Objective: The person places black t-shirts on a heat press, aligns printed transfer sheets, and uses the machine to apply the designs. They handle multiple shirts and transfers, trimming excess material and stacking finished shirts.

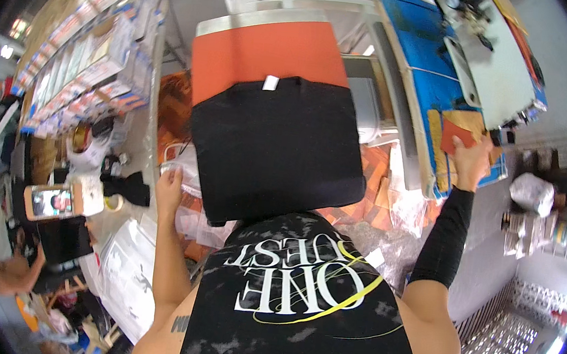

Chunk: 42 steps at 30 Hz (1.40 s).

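Sleeveless black top (307,345) with white lettering, worn by the person, is closest to the camera. Next down, a plain black shirt (276,148) lies flat over the near part of an orange board (269,48). Off right there's a blue surface (415,46). Right hand (473,159) is over it, fingers closed around a flat red square (455,134). Left hand (171,180) is left of the shirt, fingers curled, can't tell if they've got anything. Tiniest bit: white label (270,83) at the shirt's neck.

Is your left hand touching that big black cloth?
Apart: the head view shows a gap between the left hand and the black cloth.
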### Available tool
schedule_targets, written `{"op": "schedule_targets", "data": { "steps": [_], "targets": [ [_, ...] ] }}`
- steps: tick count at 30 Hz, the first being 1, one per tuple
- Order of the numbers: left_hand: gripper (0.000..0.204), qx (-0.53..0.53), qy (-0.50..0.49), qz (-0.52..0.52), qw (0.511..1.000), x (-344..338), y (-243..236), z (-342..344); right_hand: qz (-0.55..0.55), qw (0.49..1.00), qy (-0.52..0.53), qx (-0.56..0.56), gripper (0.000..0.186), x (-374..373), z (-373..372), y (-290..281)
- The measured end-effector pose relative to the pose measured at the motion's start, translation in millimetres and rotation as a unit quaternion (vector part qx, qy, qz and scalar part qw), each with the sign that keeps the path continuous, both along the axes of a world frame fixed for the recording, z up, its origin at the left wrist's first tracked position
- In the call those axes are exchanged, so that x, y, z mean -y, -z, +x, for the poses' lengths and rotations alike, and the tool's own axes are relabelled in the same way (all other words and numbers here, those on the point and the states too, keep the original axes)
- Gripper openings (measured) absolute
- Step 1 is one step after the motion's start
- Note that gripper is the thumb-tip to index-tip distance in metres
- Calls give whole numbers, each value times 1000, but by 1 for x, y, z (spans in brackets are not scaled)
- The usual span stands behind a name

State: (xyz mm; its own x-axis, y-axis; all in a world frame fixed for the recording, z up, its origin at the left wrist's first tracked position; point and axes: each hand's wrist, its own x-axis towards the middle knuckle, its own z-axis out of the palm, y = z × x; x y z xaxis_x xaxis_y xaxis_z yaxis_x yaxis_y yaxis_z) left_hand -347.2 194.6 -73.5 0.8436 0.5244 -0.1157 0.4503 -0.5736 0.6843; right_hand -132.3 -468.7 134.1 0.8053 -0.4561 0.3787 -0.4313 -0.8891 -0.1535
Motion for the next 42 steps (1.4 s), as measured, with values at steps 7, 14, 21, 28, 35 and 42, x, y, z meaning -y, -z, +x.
{"op": "schedule_targets", "data": {
  "steps": [7, 14, 21, 28, 35, 42],
  "targets": [
    [17, 224, 119, -52, 966, 119, -122, 80, 181, 932, -272, 154, 25, -139, -33, 1],
    [29, 105, 343, -50, 932, 147, -160, 127, 534, 673, -490, -150, 19, -296, -35, 84],
    [25, 101, 140, -95, 980, 76, -134, 136, 87, 890, -445, -32, 38, -326, 98, 123],
    [24, 213, 114, -14, 970, 77, -124, 203, 83, 810, -562, -146, 39, -332, 107, 123],
    [25, 169, 288, 19, 942, 100, -99, 310, 133, 720, -661, -164, 20, -331, 122, 109],
    [29, 22, 340, -115, 933, 103, -87, 296, 135, 729, -671, -20, 16, -329, 115, 123]
  ]
}}
